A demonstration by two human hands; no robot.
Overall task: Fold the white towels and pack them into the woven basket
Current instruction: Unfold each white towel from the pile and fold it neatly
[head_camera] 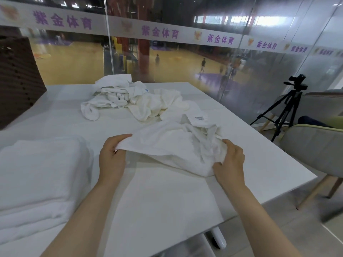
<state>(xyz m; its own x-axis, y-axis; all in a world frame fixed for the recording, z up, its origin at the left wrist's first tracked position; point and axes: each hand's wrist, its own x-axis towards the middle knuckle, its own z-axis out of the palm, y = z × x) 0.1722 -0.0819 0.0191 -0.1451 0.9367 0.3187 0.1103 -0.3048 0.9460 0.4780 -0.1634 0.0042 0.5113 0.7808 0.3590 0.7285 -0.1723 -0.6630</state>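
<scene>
I see my left hand (111,156) pinching the near-left edge of a rumpled white towel (172,145), the fingers (120,139) curled over the hem and lifting it a little off the desk (167,197). My right hand (230,160) grips the same towel at its near-right corner, fingers curled into the bunched cloth. The towel lies spread between both hands at the middle of the view, its far part crumpled with a small label (199,118) showing at about one o'clock from it.

At twelve o'clock, further back on the desk, sits a loose heap of unfolded towels (130,97), touching the far end of the one I hold. At nine o'clock, by the left edge, rests a stack of folded towels (40,175), well apart from my left hand. I cannot make out a woven basket for certain; a dark ribbed object (16,78) stands at ten o'clock. At three o'clock, off the desk, stand a tripod with a camera (289,104) and a grey chair (315,149).
</scene>
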